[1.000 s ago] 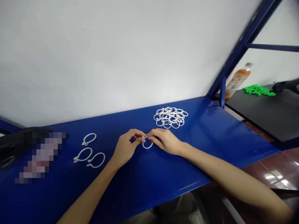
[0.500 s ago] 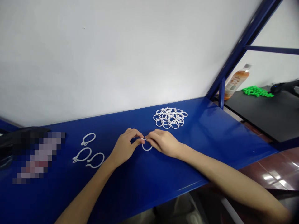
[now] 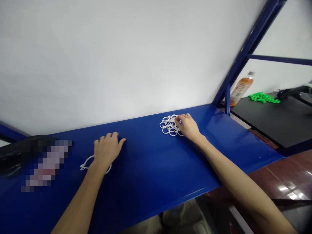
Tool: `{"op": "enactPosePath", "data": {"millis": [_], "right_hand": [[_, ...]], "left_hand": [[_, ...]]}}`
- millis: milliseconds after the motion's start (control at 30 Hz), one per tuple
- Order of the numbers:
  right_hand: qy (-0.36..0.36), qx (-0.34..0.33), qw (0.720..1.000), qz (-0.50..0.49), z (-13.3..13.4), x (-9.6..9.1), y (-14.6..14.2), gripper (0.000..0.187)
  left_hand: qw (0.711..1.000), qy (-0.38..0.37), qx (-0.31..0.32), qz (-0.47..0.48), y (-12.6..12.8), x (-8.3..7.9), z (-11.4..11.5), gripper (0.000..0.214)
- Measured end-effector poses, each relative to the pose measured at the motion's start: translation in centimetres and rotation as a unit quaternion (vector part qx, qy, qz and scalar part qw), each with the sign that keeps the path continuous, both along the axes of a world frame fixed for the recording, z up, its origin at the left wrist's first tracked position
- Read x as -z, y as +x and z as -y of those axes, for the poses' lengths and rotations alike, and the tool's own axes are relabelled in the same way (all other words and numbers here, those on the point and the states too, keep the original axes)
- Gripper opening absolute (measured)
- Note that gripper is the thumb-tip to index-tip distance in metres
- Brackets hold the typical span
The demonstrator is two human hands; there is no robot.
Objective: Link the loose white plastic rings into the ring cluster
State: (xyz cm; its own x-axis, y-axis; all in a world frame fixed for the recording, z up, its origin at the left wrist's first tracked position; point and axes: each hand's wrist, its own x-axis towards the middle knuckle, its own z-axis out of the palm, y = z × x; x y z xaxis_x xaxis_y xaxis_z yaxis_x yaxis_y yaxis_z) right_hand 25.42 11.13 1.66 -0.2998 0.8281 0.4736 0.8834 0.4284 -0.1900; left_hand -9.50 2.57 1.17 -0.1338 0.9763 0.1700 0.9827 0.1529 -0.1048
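My left hand [image 3: 106, 149] is over the white plastic rings at the left of the blue table, palm down with fingers forward and thumb spread away. Under its wrist, one white ring [image 3: 83, 167] shows to the left, and part of another ring [image 3: 109, 169] curves out to the right. Whatever lies beneath the palm is hidden. My right hand [image 3: 188, 127] is at the right side of a pile of white rings [image 3: 168, 125], its thumb and forefinger pinched on a ring there. The hand covers part of the pile.
On the blue table [image 3: 143, 162], a black bag [image 3: 26, 144] and a pixelated item [image 3: 48, 165] lie at the far left. A white wall [image 3: 146, 58] rises behind. To the right, a black table [image 3: 265, 118] holds a bottle [image 3: 241, 89] and green pieces [image 3: 264, 97] beyond a blue frame [image 3: 243, 48].
My hands have parted from the ring they both held in the middle. My left hand moved left over the laid-out rings; my right hand moved up and right to the pile.
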Motion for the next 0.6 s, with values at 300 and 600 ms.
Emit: {"op": "enactPosePath", "data": {"millis": [300, 600], "right_hand": [[0.07, -0.008, 0.997, -0.009, -0.2, 0.4, 0.0, 0.016], [0.04, -0.171, 0.984, -0.031, 3.7, -0.3, -3.5, 0.021]], "left_hand": [[0.943, 0.046, 0.284, 0.169, 5.1, -0.5, 1.3, 0.029], [0.961, 0.0, 0.222, 0.163, 4.2, 1.2, 0.6, 0.047]]}}
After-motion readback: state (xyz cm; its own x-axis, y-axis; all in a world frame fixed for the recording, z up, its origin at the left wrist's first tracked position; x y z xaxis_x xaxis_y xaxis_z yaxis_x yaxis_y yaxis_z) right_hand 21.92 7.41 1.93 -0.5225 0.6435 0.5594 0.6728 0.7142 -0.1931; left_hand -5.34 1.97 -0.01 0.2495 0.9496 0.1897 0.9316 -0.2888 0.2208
